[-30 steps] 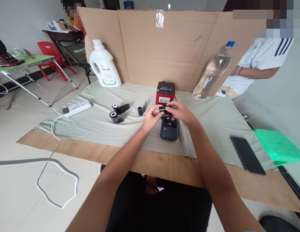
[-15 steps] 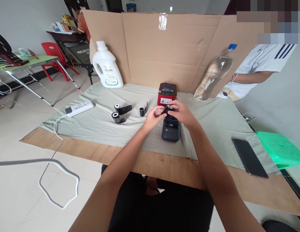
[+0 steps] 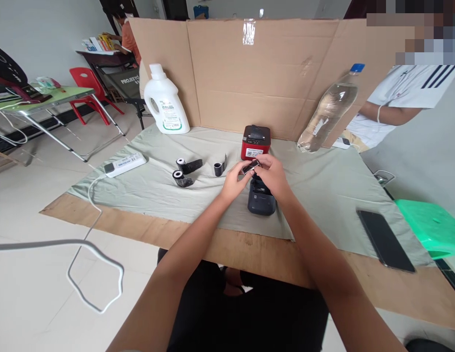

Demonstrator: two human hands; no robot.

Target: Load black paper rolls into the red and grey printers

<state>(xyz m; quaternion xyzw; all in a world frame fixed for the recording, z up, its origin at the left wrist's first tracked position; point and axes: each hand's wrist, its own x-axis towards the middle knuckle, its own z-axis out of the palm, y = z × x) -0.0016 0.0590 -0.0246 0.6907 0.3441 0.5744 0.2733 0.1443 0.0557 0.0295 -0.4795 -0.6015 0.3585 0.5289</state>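
Note:
My left hand [image 3: 235, 179] and my right hand [image 3: 270, 173] meet over a dark label printer [image 3: 261, 201] on the grey cloth [image 3: 323, 195]. Both pinch a small black roll [image 3: 250, 167] held between their fingertips just above the printer's open top. A red printer [image 3: 255, 142] stands right behind the hands. Three black rolls lie to the left: one [image 3: 188, 165] with a white core, another [image 3: 181, 178] in front of it, and a third [image 3: 219, 167] nearer my left hand.
A cardboard screen [image 3: 271, 73] backs the table. A white detergent bottle [image 3: 165, 103] and a tilted clear bottle [image 3: 332, 110] lean against it. A power strip [image 3: 125, 164] lies left, a phone [image 3: 385, 239] right. A green stool [image 3: 429, 227] and a seated person [image 3: 399, 98] are at right.
The camera has shifted slightly, so everything sits a little further right. My hands stay together over the dark printer and have turned the small roll between the fingertips.

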